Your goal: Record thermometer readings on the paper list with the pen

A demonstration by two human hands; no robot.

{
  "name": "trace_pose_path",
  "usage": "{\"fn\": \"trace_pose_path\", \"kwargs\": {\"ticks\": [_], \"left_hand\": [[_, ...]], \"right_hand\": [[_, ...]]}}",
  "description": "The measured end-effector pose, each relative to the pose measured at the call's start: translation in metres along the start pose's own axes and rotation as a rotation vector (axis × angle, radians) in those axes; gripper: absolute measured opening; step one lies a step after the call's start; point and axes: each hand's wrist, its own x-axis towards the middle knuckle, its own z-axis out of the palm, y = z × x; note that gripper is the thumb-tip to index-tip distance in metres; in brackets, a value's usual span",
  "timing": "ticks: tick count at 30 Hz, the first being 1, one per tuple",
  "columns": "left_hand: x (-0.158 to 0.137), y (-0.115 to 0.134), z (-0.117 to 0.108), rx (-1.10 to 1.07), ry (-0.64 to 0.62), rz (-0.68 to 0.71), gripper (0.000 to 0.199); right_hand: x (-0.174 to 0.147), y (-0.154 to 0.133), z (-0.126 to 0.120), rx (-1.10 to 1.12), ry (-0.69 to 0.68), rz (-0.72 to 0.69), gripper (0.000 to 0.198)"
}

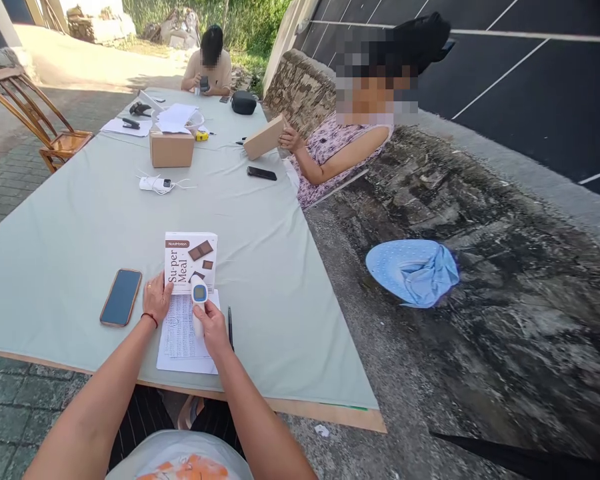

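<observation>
A white box point(190, 259) printed "Su-per Meal", with pictures of chocolate, stands on the table before me. My left hand point(157, 297) grips its lower left edge, the thumb against the front. In my right hand point(214, 327) is a white infrared thermometer point(199, 295), held upright with its small screen facing me, just in front of the box's lower right part. Beneath my hands lies a printed sheet of paper point(180, 343). A black pen point(231, 327) lies right of it, and a phone point(121, 297) rests left of my left hand.
Farther along the cloth-covered table point(80, 220) are a white device with a cable point(155, 184), a cardboard box point(171, 148) topped with papers, and a black phone point(261, 173). A person at the right holds a brown box point(264, 138). Another person point(207, 67) sits at the far end.
</observation>
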Motion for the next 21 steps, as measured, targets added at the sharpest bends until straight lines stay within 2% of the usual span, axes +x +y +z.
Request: {"fn": "trace_pose_path", "kwargs": {"ticks": [4, 8, 16, 21], "left_hand": [[0.002, -0.001, -0.001, 0.006, -0.009, 0.012, 0.061], [0.004, -0.001, -0.003, 0.032, -0.022, -0.002, 0.068], [0.011, 0.009, -0.012, 0.024, -0.021, 0.032, 0.076], [0.014, 0.011, -0.015, 0.043, -0.002, 0.04, 0.075]], "right_hand": [[-0.001, -0.004, 0.006, 0.047, 0.001, 0.027, 0.044], [-0.014, -0.021, 0.005, 0.06, -0.022, 0.081, 0.043], [-0.059, -0.054, -0.014, 0.067, 0.096, 0.108, 0.045], [-0.075, -0.064, -0.024, 0.07, 0.091, 0.071, 0.042]]}}
